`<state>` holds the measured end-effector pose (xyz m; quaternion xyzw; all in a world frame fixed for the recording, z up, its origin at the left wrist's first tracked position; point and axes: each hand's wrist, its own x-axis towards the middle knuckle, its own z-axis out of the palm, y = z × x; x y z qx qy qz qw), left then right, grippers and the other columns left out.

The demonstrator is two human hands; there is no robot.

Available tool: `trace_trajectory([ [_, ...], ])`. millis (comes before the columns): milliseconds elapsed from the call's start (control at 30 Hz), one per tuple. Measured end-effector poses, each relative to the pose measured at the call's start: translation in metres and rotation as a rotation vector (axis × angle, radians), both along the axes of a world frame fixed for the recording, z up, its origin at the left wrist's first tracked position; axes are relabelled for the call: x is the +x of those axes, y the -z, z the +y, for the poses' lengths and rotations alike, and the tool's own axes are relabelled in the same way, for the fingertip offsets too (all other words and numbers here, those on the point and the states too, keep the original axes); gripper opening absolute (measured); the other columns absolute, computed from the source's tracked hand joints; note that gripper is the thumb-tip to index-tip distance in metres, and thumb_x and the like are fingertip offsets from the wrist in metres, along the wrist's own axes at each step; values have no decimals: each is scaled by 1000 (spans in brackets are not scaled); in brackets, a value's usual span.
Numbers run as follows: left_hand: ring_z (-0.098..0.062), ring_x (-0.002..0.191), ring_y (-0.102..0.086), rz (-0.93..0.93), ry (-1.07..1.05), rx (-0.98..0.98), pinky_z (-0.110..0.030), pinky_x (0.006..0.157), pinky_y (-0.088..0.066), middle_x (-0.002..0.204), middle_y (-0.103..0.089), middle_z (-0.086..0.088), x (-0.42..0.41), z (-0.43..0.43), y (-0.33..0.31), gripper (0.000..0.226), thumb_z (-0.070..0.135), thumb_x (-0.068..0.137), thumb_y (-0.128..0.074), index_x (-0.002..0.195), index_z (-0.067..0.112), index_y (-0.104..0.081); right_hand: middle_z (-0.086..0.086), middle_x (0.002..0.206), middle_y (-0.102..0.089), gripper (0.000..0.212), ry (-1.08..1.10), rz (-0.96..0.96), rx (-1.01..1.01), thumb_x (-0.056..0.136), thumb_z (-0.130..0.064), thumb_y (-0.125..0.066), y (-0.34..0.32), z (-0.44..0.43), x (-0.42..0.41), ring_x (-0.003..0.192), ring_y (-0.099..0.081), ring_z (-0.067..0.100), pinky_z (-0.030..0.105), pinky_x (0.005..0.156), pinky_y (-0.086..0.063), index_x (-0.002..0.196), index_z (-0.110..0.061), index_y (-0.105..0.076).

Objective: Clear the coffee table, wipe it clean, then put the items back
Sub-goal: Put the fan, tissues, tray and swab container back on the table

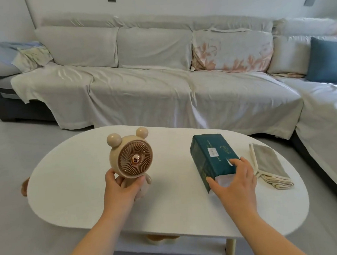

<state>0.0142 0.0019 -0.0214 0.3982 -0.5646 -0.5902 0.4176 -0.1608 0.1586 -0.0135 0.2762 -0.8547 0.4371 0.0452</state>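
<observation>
White table (68,182), left hand (121,186) grips fan (133,155), right hand (236,180) grips tissue pack (211,156)

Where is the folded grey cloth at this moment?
In the head view, the folded grey cloth lies on the right end of the white coffee table, just right of the green tissue pack that the right hand holds.

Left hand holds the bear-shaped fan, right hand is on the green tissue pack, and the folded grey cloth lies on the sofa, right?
No: the head view shows the folded grey cloth on the white coffee table, right of the green tissue pack, not the sofa. The left hand does hold the bear-shaped fan.
</observation>
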Motion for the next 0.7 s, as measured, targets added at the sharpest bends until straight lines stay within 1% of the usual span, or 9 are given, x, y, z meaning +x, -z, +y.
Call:
trace_trajectory([
  [133, 7, 80, -51, 12, -12, -31, -15, 58, -38, 87, -52, 21, -19, -14, 12, 50, 10, 70, -72, 103, 22, -35, 5, 148, -21, 71, 52, 15, 21, 70, -28, -75, 2, -29, -24, 131, -20, 28, 41, 100, -32, 127, -17, -35],
  [233, 9, 82, -50, 16, -7, -32, -16, 60, -39, 89, -53, 23, -30, -19, 19, 53, 11, 70, -72, 105, 24, -35, 6, 148, -20, 71, 91, 12, 25, 71, -27, -74, 4, -46, -40, 130, -20, 29, 40, 101, -30, 128, -15, -34],
  [367, 9, 83, -50, 20, -20, -22, -18, 63, -40, 89, -54, 21, -42, -27, 23, 53, 11, 71, -72, 105, 24, -34, 8, 148, -19, 72, 135, -10, 46, 71, -27, -74, 15, -60, -52, 129, -20, 30, 38, 101, -29, 129, -14, -33],
  [500, 13, 78, -51, 7, -47, -30, -14, 59, -39, 87, -53, 24, -49, -33, 26, 53, 12, 71, -72, 106, 24, -34, 9, 148, -20, 73, 159, 2, 88, 71, -29, -74, 23, -66, -61, 128, -21, 32, 41, 101, -33, 129, -13, -33],
  [567, 18, 70, -54, -4, -50, -43, -8, 53, -41, 86, -53, 26, -51, -35, 28, 52, 11, 72, -71, 105, 24, -34, 10, 148, -19, 74, 153, 7, 111, 70, -31, -74, 25, -68, -62, 129, -20, 33, 43, 102, -32, 129, -13, -32],
  [633, 22, 68, -53, -11, -50, -55, -1, 48, -41, 86, -52, 25, -52, -36, 29, 48, 10, 72, -70, 104, 22, -35, 10, 151, -14, 76, 147, 20, 177, 72, -35, -70, 24, -67, -60, 135, -14, 32, 44, 108, -24, 133, -14, -29],
  [667, 18, 71, -54, -23, -52, -60, -1, 47, -40, 87, -51, 24, -52, -36, 29, 46, 11, 73, -70, 102, 21, -36, 10, 154, -8, 77, 149, 39, 229, 75, -38, -67, 24, -66, -58, 138, -7, 31, 45, 111, -16, 136, -16, -25],
  [700, 13, 74, -53, -41, -51, -63, -4, 48, -41, 87, -50, 23, -52, -37, 28, 44, 13, 72, -70, 101, 21, -38, 10, 155, -1, 79, 151, 71, 279, 77, -40, -63, 24, -64, -55, 141, 1, 29, 45, 113, -6, 139, -17, -20],
])
